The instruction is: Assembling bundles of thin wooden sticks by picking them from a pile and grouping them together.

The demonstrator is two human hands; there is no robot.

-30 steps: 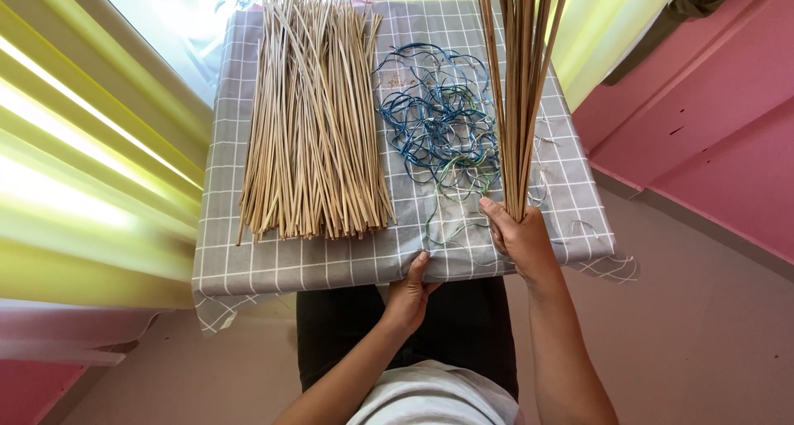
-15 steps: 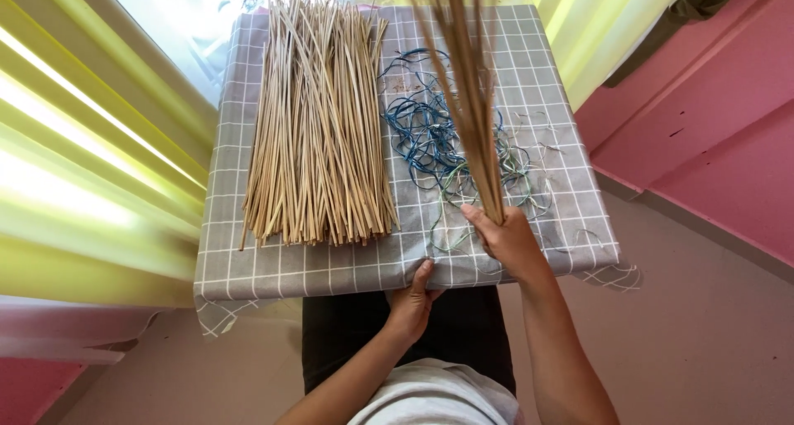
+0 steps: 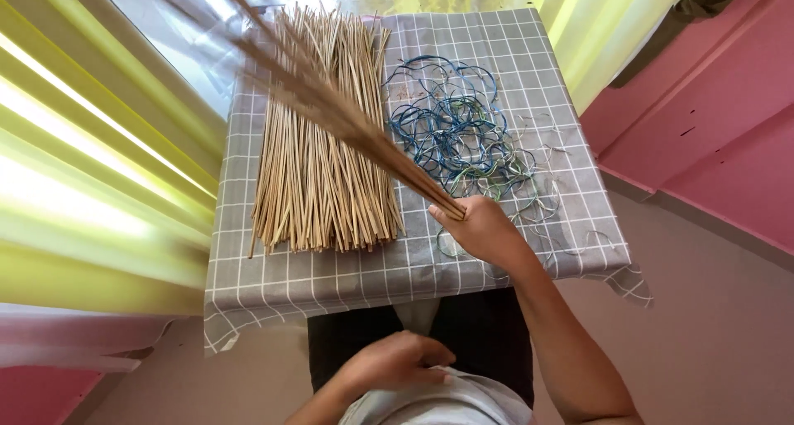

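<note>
Right hand: the right hand (image 3: 484,231) is raised just above the near right part of the bench (image 3: 397,268); its fingers are clenched around the butt end of a bundle of sticks (image 3: 347,115).
Bundle of sticks: thin, tan, gathered tight at the grip; it slants up and to the left from the hand, crossing over the stick pile. Its far end is motion-blurred, so the tip position cannot be told exactly.
Left hand: the left hand (image 3: 395,360) rests low, near the person's lap, well apart from the bench edge. Its fingers are loosely curled and appear to grasp nothing; whether they touch the light shirt (image 3: 447,404) cannot be told.
Stick pile: the stick pile (image 3: 322,144) lies lengthwise on the left half of the bench, ends roughly squared toward the person.
Cords: a tangle of blue and green cords (image 3: 451,127) lies on the right half, just beside the pile and just beyond the right hand.
Bench cover: grey cloth with a white grid (image 3: 413,268), hanging over the near edge.
Step in hand: judged as handling a gathered bunch, held one-handed and swung toward the pile.
Next move calls for: a firm grip at the butt end, so that no sticks slip loose, and clearance from the cords.
</note>
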